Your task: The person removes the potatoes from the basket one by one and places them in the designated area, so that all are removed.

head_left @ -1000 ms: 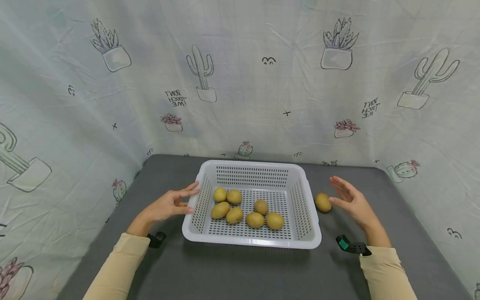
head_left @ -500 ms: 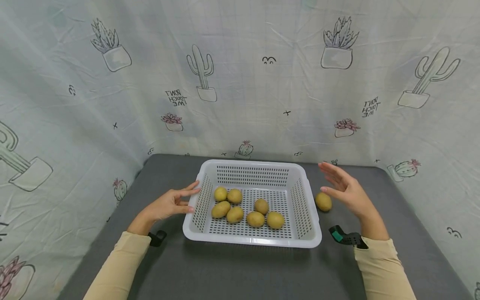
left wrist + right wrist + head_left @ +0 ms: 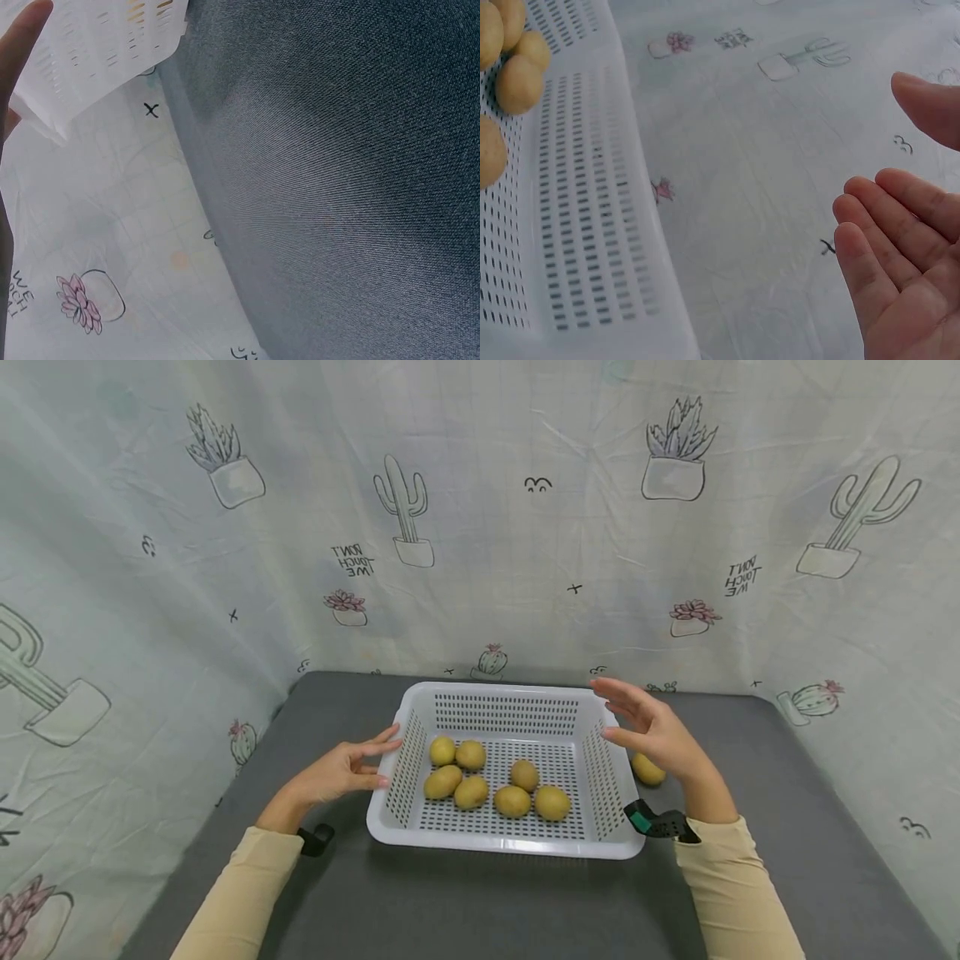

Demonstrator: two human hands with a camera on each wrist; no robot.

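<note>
A white perforated plastic basket (image 3: 504,842) sits at the middle of the grey table, with several yellowish-brown potatoes (image 3: 512,802) lying on its floor. At its left rim rests my left hand (image 3: 337,771), thumb and fingers spread apart along the edge. In the left wrist view, one finger (image 3: 26,37) lies against the basket wall. My right hand (image 3: 660,732) is raised over the basket's right rim, holding nothing, its fingers extended and the thumb apart. Its palm and fingertips show in the right wrist view. One more potato (image 3: 647,771) lies outside the basket, partly hidden behind the right hand.
The grey tabletop (image 3: 480,910) extends around the basket on all sides. A pale curtain (image 3: 480,527) printed with cacti and potted plants hangs behind the table and along its sides. Each wrist wears a black strap.
My right hand has moved left and slightly up, from beside the outer potato to over the basket's right rim. The left hand, basket and potatoes stay in place.
</note>
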